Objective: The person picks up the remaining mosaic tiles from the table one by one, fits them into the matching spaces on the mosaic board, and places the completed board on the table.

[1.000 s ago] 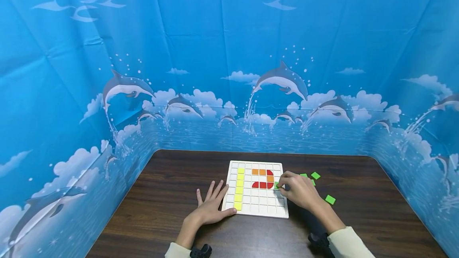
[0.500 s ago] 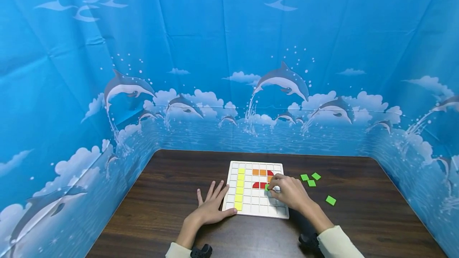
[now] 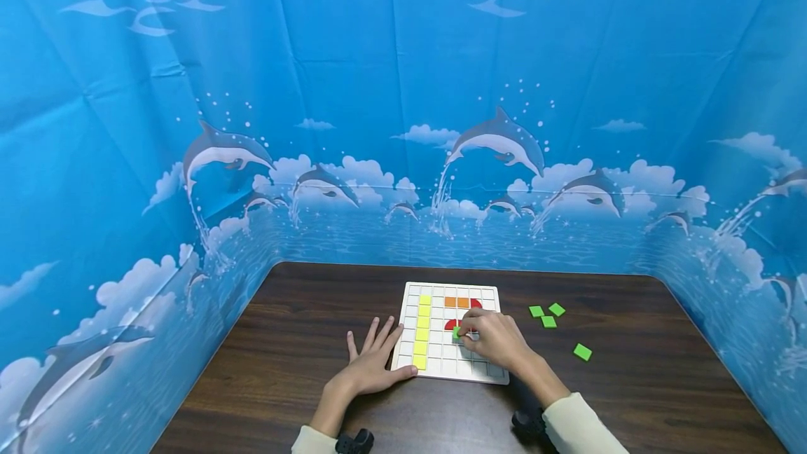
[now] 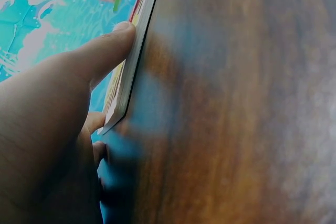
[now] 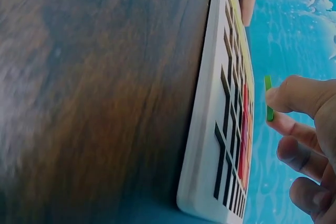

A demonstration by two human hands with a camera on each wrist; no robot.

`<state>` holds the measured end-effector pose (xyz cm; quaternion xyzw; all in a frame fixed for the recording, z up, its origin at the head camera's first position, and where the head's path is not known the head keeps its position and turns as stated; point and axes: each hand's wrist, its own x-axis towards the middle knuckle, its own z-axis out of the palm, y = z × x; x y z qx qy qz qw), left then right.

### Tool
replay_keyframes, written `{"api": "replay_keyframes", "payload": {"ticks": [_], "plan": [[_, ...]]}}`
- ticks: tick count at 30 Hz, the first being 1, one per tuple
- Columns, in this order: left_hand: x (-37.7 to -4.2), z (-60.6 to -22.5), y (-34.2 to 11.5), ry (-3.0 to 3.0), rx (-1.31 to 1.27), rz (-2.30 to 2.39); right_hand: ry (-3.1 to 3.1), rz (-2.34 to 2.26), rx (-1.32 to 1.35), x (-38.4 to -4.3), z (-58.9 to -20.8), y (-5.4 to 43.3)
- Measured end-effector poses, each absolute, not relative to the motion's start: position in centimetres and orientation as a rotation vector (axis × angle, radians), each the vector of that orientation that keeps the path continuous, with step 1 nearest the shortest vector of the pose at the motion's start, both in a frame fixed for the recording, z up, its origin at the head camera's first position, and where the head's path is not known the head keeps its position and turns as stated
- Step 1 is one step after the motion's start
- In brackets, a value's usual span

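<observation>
A white grid board (image 3: 441,368) lies on the dark table, bearing a column of yellow squares (image 3: 422,335). Toward its right half are orange squares (image 3: 457,303) and red pieces (image 3: 451,325), partly covered by my right hand. Between thumb and index finger, my right hand (image 3: 498,338) pinches a green square tile (image 5: 269,98); the right wrist view shows a gap between tile and board. My left hand (image 3: 370,363) spreads its fingers at the board's left side, thumb resting on the near left corner.
Several loose green tiles (image 3: 549,322) lie on the table right of the board, one (image 3: 583,352) nearer than the others. A blue dolphin-print curtain (image 3: 403,125) surrounds the wooden table (image 3: 265,356) at the back and sides.
My right hand has moved left over the board with the green tile, from its right edge to just below the red pieces. The left hand has stayed in place.
</observation>
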<state>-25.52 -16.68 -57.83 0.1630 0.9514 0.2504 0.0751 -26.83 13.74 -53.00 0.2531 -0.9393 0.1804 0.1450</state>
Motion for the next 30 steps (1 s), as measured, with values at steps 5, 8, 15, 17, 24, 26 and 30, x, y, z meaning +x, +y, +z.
{"api": "replay_keyframes", "payload": {"ticks": [5,8,15,17,24,26,30], "plan": [[-25.5,-57.8,-16.6,2.845,0.491,0.758,-2.713,0.528,0.724,-27.0,-53.2,13.2],[-25.5,-57.7,-16.6,2.842,0.489,0.769,-2.712,0.539,0.732,-27.1,-53.3,12.8],[-25.4,-57.6,-16.7,2.85,0.488,0.76,-2.743,0.537,0.741,-27.3,-53.5,11.9],[-25.4,-57.6,-16.6,2.848,0.491,0.751,-2.755,0.522,0.747,-27.3,-53.6,11.8],[-25.2,-57.2,-16.6,2.851,0.525,0.776,-2.733,0.441,0.805,-27.0,-53.5,11.6],[-25.2,-57.1,-16.6,2.855,0.525,0.777,-2.72,0.385,0.821,-27.0,-53.4,11.6],[-25.4,-57.4,-16.6,2.857,0.495,0.752,-2.693,0.28,0.858,-27.1,-53.4,11.4]]}}
